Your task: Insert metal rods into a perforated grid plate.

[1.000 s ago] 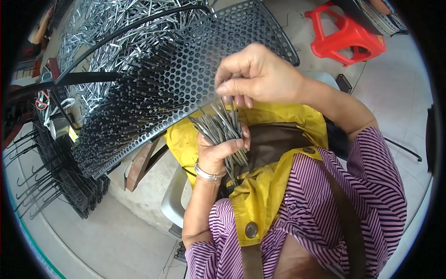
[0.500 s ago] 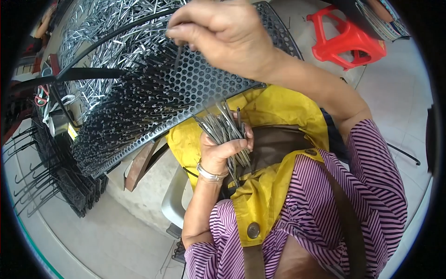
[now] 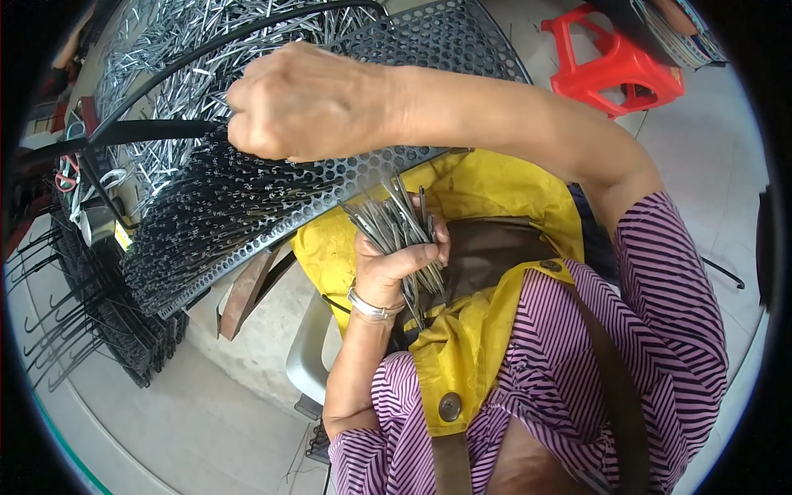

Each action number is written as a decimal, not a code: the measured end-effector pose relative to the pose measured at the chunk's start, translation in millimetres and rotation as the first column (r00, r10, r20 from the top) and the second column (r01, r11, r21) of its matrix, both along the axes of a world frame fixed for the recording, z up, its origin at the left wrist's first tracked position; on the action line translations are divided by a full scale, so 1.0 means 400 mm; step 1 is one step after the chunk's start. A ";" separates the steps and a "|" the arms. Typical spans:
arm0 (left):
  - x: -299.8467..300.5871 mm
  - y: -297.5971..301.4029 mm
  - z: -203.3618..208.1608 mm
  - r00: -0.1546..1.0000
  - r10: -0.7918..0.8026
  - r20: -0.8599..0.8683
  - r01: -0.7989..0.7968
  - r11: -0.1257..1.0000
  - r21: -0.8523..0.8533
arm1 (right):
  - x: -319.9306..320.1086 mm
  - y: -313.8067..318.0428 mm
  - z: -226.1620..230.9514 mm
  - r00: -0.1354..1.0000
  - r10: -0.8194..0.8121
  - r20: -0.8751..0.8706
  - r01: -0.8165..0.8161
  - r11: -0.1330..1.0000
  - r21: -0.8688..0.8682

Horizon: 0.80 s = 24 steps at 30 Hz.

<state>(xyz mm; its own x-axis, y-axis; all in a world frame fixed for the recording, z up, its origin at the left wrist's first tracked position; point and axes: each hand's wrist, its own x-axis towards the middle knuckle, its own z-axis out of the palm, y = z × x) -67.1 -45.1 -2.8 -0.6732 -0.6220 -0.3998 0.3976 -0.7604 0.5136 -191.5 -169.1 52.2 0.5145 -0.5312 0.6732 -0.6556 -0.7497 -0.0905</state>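
A bundle of thin grey metal strips (image 3: 394,224) is gripped upright in my left hand (image 3: 400,262), thumb wrapped across it, above my lap. My right hand (image 3: 305,101) is closed in a fist over a black perforated board (image 3: 417,62); its fingertips are turned away, and whatever they hold is hidden. Below and left of that fist, dark thin strips (image 3: 223,214) stand packed in the board's holes, filling its left part. Holes to the right show bare.
Loose shiny metal strips (image 3: 165,49) lie heaped behind the board. A curved black bar (image 3: 198,51) arches over them. Black hooked racks (image 3: 107,305) stand at the left. A red plastic stool (image 3: 615,66) is at the far right. A yellow apron (image 3: 528,186) covers my lap.
My right hand has moved left and slightly nearer, from the bare holes to the packed strips, and turned knuckles up. My left hand keeps its place with the bundle.
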 end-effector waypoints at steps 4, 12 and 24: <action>0.004 0.003 -0.009 1.000 0.009 -0.028 -0.010 1.000 -0.017 | -0.005 0.007 -0.009 0.999 -0.018 0.035 0.019 0.999 -0.047; -0.003 0.010 -0.003 1.000 0.018 0.000 -0.018 0.999 -0.042 | -0.110 0.185 0.007 0.903 -0.181 0.390 -0.213 0.600 0.771; -0.003 0.005 0.010 0.994 -0.004 0.109 0.016 0.993 -0.114 | -0.132 0.259 -0.013 0.703 -0.433 0.564 -0.426 0.378 0.822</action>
<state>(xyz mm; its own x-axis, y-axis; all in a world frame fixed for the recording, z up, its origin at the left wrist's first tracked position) -68.2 -42.9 1.1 -0.6363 -0.6615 -0.3969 0.3279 -0.6976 0.6370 -244.3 -65.5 47.1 0.2052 -0.9744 -0.0915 -0.0898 0.0743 -0.9932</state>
